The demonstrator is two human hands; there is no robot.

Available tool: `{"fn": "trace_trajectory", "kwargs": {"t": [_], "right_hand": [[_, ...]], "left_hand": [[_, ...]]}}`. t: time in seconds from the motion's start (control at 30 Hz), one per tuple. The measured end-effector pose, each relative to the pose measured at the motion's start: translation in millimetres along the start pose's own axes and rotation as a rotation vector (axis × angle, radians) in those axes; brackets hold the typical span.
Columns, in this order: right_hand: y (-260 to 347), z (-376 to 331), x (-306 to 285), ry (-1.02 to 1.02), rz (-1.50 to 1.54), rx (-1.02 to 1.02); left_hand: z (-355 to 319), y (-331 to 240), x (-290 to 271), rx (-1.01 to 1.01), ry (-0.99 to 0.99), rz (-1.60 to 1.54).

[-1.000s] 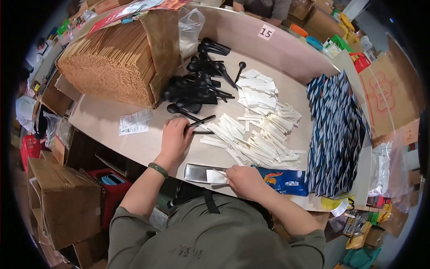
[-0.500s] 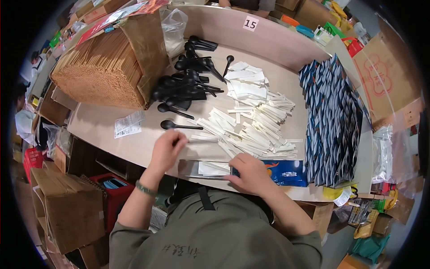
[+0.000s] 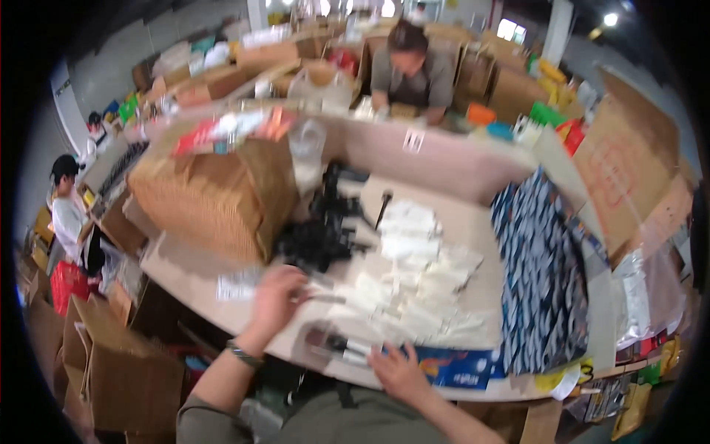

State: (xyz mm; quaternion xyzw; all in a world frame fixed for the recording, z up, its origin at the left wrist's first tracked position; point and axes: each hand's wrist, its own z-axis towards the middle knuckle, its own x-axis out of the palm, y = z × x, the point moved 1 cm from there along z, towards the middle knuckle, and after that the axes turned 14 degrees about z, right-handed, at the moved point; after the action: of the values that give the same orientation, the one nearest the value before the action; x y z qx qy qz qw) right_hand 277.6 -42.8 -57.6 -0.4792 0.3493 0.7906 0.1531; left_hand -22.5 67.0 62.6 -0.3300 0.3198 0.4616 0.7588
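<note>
My left hand (image 3: 278,297) is closed at the near edge of the black spoon pile (image 3: 318,238). A thin dark handle, apparently of a black spoon (image 3: 329,298), sticks out to the right of its fingers; the rest is hidden and blurred. My right hand (image 3: 399,370) lies with spread fingers at the table's front edge, on the left end of a blue printed packet (image 3: 457,368). Between the hands lies a clear bag (image 3: 314,339) with a small dark object and a white packet (image 3: 358,351) at it. Farther in, slim white paper packets (image 3: 414,285) are heaped.
A carton of densely stacked thin brown sticks (image 3: 207,196) stands at left. Rows of blue-grey pouches (image 3: 543,281) fill the right side. A printed slip (image 3: 237,287) lies left of my left hand. Beyond the partition (image 3: 444,155), a person (image 3: 414,70) bends down among cartons.
The view has tilted up and blurred, showing more of the room. My left hand now has a dark handle at its fingers, and a dark object shows at the clear bag. My right hand's fingers have spread.
</note>
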Motion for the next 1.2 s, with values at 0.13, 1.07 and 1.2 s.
{"fn": "trace_trajectory", "kwargs": {"t": [0.13, 1.07, 1.2], "right_hand": [[12.2, 0.8, -7.6, -0.021, 0.083, -0.002], [12.6, 7.8, -15.5, -0.05, 0.221, 0.084], [4.1, 12.4, -20.4, -0.095, 0.317, 0.114]], "left_hand": [[91.0, 86.4, -71.7, -0.258, -0.317, 0.367], [144.1, 165.8, -81.9, -0.184, 0.07, 0.452], [65.5, 149.4, -100.8, -0.354, -0.152, 0.013]]}}
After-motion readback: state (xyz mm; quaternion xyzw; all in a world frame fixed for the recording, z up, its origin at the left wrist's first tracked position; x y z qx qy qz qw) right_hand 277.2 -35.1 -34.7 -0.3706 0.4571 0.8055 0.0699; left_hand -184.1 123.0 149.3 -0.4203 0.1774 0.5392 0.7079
